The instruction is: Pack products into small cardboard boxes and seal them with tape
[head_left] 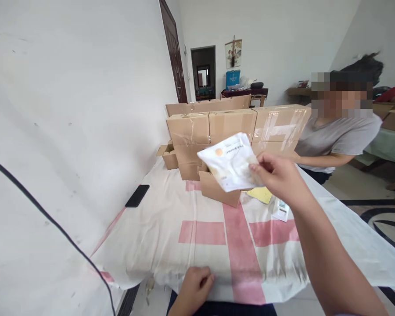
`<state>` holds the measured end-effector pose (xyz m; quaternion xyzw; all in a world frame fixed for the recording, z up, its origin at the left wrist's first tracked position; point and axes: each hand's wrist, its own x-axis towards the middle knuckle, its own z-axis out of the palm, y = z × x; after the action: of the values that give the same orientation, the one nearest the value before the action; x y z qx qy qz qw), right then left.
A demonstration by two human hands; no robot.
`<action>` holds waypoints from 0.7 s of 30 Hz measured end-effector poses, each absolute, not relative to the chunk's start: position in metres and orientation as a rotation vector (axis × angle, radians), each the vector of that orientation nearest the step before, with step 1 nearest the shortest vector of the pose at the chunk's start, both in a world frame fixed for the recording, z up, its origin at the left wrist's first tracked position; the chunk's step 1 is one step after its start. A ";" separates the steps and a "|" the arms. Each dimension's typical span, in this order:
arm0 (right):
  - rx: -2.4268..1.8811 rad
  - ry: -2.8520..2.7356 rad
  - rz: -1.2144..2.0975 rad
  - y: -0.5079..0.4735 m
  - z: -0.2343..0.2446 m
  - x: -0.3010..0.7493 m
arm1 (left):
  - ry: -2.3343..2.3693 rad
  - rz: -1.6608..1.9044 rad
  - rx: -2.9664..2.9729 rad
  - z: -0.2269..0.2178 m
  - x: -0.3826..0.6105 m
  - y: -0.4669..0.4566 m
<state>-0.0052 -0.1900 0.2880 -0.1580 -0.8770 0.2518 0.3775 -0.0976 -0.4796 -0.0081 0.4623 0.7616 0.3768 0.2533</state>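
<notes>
My right hand (pixel 278 175) pinches one corner of a flat white packet (pixel 232 164) between thumb and fingers. The packet is held tilted above the table; it has an orange dot and printed lettering. Behind and partly below it, an open cardboard box (pixel 217 188) stands on the tablecloth. My left hand (pixel 195 287) rests at the near table edge with its fingers curled in, and nothing shows in it. Under my right hand lie a yellow sheet (pixel 260 194) and a small white device (pixel 281 210), partly hidden by my wrist.
Stacked taped cartons (pixel 232 125) line the far side of the table. A smaller open box (pixel 170 156) stands at their left. A black phone (pixel 137 195) lies beside the wall, where a black cable (pixel 52 219) hangs. Another person (pixel 335 136) is at the right, beside the cartons.
</notes>
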 end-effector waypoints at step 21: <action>-0.381 -3.046 0.319 -0.131 0.157 -0.151 | 1.965 2.115 0.905 -0.011 -0.275 -0.259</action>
<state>-0.1513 -0.1310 0.1574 -0.1235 -0.9866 0.1034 0.0274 -0.2751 -0.2586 -0.0113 0.2986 0.6484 0.6979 0.0578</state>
